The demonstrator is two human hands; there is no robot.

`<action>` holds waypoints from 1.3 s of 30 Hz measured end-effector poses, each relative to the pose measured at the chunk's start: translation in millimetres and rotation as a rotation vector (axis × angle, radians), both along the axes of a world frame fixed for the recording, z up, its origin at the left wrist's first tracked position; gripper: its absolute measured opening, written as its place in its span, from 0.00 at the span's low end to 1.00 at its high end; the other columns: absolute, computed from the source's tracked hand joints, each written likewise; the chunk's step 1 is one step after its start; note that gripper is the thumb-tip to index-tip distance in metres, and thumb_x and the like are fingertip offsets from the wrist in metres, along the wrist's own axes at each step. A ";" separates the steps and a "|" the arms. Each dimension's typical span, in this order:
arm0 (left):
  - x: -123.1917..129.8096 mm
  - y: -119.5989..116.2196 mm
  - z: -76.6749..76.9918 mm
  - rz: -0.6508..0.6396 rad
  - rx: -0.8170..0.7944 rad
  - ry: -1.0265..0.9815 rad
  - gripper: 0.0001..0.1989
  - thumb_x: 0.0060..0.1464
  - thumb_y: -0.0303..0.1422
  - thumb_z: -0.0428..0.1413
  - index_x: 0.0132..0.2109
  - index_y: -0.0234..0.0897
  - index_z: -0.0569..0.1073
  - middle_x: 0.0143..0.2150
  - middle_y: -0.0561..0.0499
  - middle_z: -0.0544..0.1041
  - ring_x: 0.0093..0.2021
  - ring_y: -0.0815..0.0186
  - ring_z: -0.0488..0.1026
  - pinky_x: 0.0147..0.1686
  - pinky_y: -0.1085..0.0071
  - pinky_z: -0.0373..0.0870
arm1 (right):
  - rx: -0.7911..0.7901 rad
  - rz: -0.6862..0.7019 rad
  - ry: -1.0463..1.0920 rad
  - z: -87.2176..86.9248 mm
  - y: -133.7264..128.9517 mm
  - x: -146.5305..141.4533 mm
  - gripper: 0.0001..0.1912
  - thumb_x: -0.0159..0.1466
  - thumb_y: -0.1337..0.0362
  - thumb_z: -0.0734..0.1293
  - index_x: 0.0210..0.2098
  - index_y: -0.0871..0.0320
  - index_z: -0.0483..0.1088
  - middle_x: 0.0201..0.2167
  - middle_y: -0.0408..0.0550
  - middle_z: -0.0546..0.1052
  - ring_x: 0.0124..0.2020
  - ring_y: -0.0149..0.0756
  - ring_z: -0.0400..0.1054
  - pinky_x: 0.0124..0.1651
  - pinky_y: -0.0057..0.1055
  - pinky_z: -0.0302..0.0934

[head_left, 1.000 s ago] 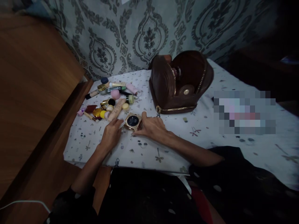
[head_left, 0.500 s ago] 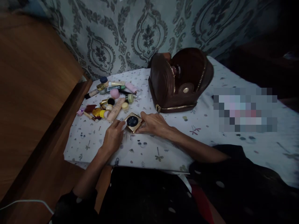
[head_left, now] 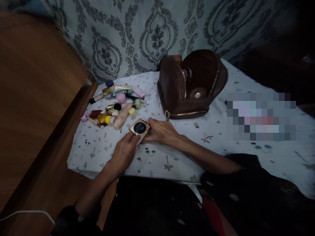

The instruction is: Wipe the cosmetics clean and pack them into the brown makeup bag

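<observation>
A square gold compact [head_left: 140, 127] with a round black centre is held between both hands, over the patterned white cloth. My left hand [head_left: 125, 150] has its fingers and thumb on the compact's near left edge. On the other side, my right hand [head_left: 163, 131] grips the compact's right edge between thumb and fingers. Up and to the left lie several cosmetics, among them a beige tube [head_left: 122, 116], a small cream-yellow jar [head_left: 132, 111] and a pink rounded item [head_left: 121, 98].
An open brown bag [head_left: 172, 88] with a gold zip stands behind my right hand. A blurred-out item [head_left: 261, 116] lies at the right of the table [head_left: 88, 157]. Patterned curtain fabric [head_left: 157, 36] hangs behind, and a wooden panel [head_left: 31, 82] rises at left.
My left hand has shifted from the compact's left side to its near edge, moving right and slightly down. The compact has turned slightly, and my right hand keeps its grip.
</observation>
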State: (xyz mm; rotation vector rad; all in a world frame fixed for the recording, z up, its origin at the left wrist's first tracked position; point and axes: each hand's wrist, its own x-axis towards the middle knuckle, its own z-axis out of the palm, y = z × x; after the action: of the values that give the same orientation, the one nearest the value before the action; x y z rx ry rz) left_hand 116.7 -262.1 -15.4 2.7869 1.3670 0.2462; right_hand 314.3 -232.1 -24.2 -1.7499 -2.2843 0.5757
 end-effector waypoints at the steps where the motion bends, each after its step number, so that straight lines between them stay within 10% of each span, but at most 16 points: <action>1: 0.7 1.0 1.9 -0.003 0.001 0.027 0.19 0.56 0.16 0.47 0.49 0.37 0.74 0.48 0.43 0.75 0.45 0.59 0.76 0.43 0.65 0.77 | 0.011 -0.006 0.012 -0.4 -1.3 -1.2 0.32 0.54 0.39 0.69 0.45 0.58 0.63 0.42 0.55 0.77 0.40 0.49 0.72 0.35 0.35 0.56; 14: -9.6 25.1 12.2 -0.001 -0.066 0.065 0.21 0.56 0.16 0.47 0.50 0.37 0.74 0.46 0.44 0.74 0.45 0.59 0.75 0.44 0.65 0.74 | 0.334 -0.062 0.063 -31.1 -3.5 -16.8 0.29 0.54 0.42 0.69 0.42 0.58 0.64 0.44 0.57 0.71 0.46 0.52 0.66 0.43 0.44 0.63; 39: 26.2 102.5 13.5 -0.033 -0.026 0.060 0.11 0.58 0.23 0.51 0.44 0.34 0.76 0.41 0.45 0.75 0.47 0.57 0.72 0.49 0.62 0.69 | 0.320 -0.057 0.137 -37.1 0.3 -14.6 0.33 0.49 0.42 0.74 0.44 0.58 0.65 0.44 0.56 0.71 0.46 0.52 0.66 0.47 0.44 0.61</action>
State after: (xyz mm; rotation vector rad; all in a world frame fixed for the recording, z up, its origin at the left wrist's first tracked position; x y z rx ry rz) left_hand 142.9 -159.6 -2.0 2.8152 1.3247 0.1442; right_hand 299.7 -231.8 -61.3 -1.5652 -2.0899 0.2896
